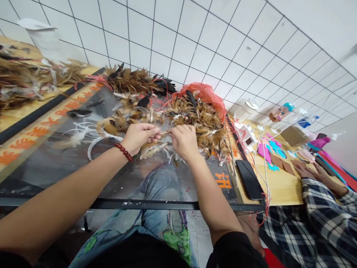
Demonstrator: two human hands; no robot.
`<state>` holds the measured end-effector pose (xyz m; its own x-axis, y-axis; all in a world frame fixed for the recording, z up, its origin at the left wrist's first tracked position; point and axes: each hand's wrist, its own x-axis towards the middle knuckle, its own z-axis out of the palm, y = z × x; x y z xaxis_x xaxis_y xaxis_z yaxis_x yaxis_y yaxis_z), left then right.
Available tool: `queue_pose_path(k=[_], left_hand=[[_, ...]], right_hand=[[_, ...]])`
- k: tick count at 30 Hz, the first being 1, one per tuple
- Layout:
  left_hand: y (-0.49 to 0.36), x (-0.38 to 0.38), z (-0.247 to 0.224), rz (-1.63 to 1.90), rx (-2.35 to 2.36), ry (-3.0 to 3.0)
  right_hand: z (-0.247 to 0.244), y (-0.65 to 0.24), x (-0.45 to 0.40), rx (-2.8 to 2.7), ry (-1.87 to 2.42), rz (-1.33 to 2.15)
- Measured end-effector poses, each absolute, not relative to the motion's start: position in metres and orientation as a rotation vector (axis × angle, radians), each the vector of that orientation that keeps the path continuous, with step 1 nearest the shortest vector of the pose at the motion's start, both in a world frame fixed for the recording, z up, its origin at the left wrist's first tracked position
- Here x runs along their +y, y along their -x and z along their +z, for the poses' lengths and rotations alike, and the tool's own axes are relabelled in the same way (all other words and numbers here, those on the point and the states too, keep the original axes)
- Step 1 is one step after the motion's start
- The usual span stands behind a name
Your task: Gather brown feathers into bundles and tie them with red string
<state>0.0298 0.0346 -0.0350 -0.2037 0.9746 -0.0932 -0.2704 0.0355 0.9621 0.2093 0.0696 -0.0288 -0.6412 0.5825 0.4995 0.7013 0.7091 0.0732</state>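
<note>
My left hand (141, 136), with a dark red bead bracelet (124, 151) at its wrist, pinches one end of what looks like a thin feather (164, 132). Close by on its right, my right hand (184, 141) is closed on the other end, and its fingers hide most of the grip. Both hands are just above the glass-topped table (104, 181). Brown and tan feathers (198, 121) lie in a heap beyond my right hand. Another cluster of feathers (119, 122) sits beyond my left hand. White stripped quills (94, 136) curve on the glass to the left.
A red plastic bag (204, 95) stands behind the heap. Long feather bundles (16, 80) lie at far left. To the right are a black phone (250, 179), white cables, red string and coloured cut pieces (274, 149). Another person's hands (316, 172) rest on the adjoining table.
</note>
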Motion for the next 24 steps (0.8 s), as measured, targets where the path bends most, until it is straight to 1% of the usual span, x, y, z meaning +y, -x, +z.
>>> queue_pose_path(k=[6,13,16,20,24], left_hand=[[-0.0320,0.0333,-0.0362,1.242,1.240,-0.865],[-0.0325,0.0322,-0.0348,1.168,1.209,-0.802],[-0.0318,0.0321,-0.0338,1.204,1.177,-0.791],[-0.0308,0.0329,-0.0334,1.343,1.168,-0.785],[-0.0305,0.0335,-0.0347,1.277,1.178,-0.815]], right_hand=[[-0.0310,-0.2055,0.0670,-2.448,0.996,-0.448],[-0.0332,-0.2036,0.0664,-2.422,0.959,-0.467],[-0.0322,-0.2044,0.0666,-2.419,0.995,-0.459],[-0.0321,-0.2047,0.0666,-2.424,1.016,-0.464],[-0.0354,-0.2027,0.0667,-2.431,0.999,-0.461]])
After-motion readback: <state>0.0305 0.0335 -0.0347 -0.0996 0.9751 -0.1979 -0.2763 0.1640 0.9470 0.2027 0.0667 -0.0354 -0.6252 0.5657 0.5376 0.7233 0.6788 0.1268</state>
